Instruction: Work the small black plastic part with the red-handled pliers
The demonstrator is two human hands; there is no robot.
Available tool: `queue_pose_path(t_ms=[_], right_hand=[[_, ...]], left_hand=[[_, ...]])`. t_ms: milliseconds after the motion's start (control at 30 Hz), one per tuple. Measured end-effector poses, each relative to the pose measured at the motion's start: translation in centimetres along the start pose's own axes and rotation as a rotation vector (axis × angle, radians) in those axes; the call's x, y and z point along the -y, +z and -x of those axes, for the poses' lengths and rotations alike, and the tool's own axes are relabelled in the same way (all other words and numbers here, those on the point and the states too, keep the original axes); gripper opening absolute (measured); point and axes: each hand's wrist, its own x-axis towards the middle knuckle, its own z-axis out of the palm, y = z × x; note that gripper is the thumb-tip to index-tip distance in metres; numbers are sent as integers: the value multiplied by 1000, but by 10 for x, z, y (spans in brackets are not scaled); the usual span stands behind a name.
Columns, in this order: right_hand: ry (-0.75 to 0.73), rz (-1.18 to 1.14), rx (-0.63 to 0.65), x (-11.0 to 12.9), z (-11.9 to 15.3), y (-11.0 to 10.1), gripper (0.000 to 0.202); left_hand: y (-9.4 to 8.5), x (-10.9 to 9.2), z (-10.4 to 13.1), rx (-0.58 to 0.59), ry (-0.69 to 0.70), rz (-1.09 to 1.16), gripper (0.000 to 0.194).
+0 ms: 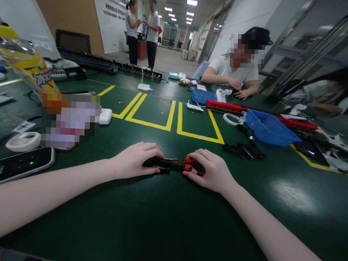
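My right hand curls around red-and-black-handled metal pliers, left hand pinches a small black part by their nose, over the green worktop. Probably clamping or trimming; next squeeze wants a steady hold.

Ceiling lts are on abv grey flr.

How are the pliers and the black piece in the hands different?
The pliers have bright red on their handles; the black piece looks mostly dark where it shows. The right hand holds the pliers, while the left hand holds the black piece. Both have dark parts.
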Motion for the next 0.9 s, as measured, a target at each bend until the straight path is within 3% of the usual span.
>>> queue_pose_path(t_ms=[267,900], right_hand=[[-17,44,-8,1,0,0,39],[-2,-16,4,-1,-1,0,42]], left_hand=[[1,3,0,-15,44,-15,27],[-1,0,-1,17,0,53,28]])
